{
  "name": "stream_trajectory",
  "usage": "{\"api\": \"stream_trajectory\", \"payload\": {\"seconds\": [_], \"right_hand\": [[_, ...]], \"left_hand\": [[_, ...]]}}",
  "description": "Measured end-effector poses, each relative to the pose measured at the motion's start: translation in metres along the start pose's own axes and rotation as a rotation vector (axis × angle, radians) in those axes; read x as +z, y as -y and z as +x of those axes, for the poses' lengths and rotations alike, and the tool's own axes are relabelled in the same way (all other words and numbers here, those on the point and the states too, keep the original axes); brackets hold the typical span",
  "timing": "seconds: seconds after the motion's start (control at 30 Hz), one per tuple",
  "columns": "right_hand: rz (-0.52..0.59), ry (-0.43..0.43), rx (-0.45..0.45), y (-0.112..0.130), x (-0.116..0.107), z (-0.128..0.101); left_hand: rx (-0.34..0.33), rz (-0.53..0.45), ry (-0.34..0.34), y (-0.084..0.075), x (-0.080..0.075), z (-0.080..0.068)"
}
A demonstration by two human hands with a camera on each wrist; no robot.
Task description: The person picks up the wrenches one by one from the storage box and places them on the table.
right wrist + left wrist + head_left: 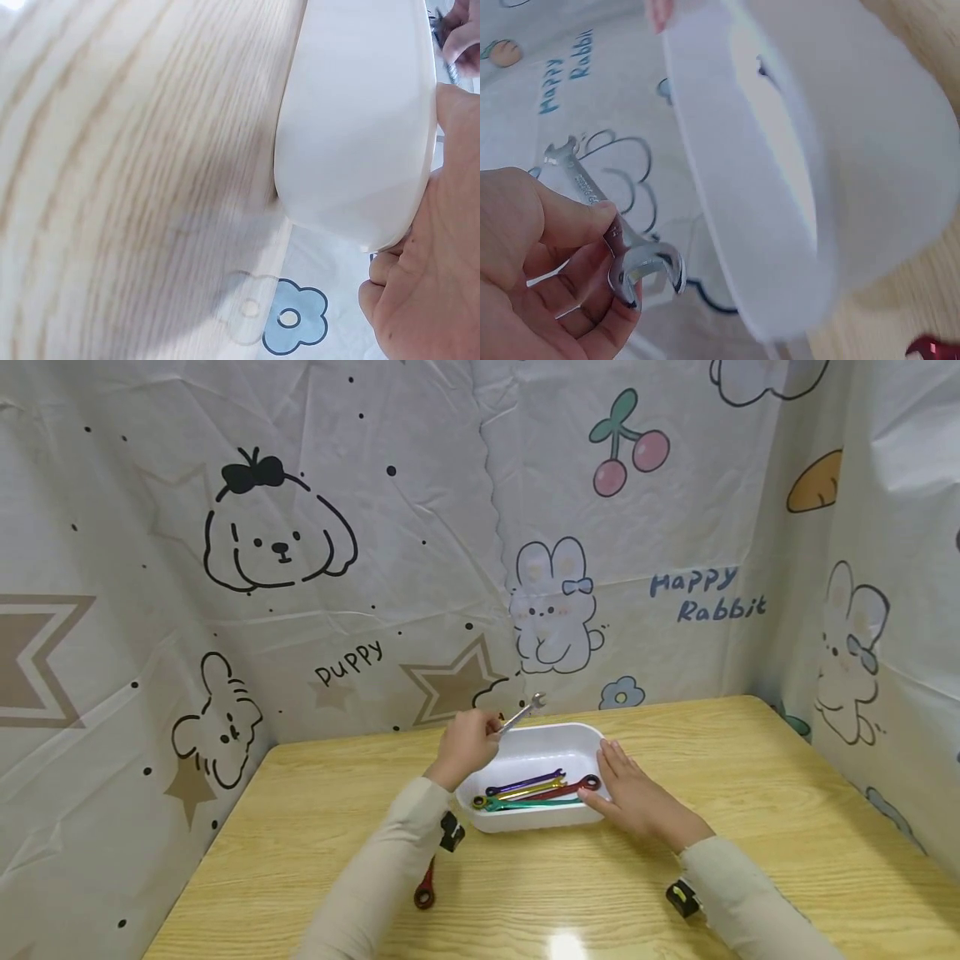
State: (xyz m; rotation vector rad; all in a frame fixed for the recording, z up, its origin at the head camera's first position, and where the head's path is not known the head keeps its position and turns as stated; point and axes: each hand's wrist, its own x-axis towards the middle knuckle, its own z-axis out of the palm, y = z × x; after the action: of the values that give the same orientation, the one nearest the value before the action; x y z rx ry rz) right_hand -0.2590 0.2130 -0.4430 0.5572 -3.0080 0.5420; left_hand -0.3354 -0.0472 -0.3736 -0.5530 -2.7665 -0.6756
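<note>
My left hand (467,745) holds a silver open-end wrench (522,713) above the far left rim of a white plastic tray (551,737). In the left wrist view this wrench (585,182) is pinched between thumb and fingers, its larger forked end towards the camera. My right hand (637,797) grips the tray's right end, thumb over the rim and fingers along the outside. Inside the tray lie a purple wrench (525,781), a yellow wrench (525,791), a red wrench (558,792) and a green wrench (536,804), bunched near its front wall.
A dark red wrench (424,893) lies on the wooden table (540,885) in front of the tray, partly behind my left forearm. A printed cloth curtain (420,568) hangs behind the table and on both sides.
</note>
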Motion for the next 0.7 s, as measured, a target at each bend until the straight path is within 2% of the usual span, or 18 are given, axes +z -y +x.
{"api": "stream_trajectory", "payload": {"seconds": [0.2, 0.43, 0.57, 0.7], "right_hand": [[0.012, 0.002, 0.000, 0.000, -0.001, 0.000], [0.012, 0.019, 0.011, 0.001, -0.001, 0.001], [0.010, 0.020, 0.019, 0.001, -0.001, 0.001], [0.015, 0.023, 0.028, 0.000, 0.000, 0.001]], "left_hand": [[-0.036, -0.139, -0.019, 0.025, -0.023, -0.014], [-0.170, -0.284, -0.006, 0.054, -0.040, -0.040], [-0.266, -0.373, 0.037, 0.072, -0.041, -0.058], [-0.355, -0.424, 0.114, 0.086, -0.040, -0.078]]}}
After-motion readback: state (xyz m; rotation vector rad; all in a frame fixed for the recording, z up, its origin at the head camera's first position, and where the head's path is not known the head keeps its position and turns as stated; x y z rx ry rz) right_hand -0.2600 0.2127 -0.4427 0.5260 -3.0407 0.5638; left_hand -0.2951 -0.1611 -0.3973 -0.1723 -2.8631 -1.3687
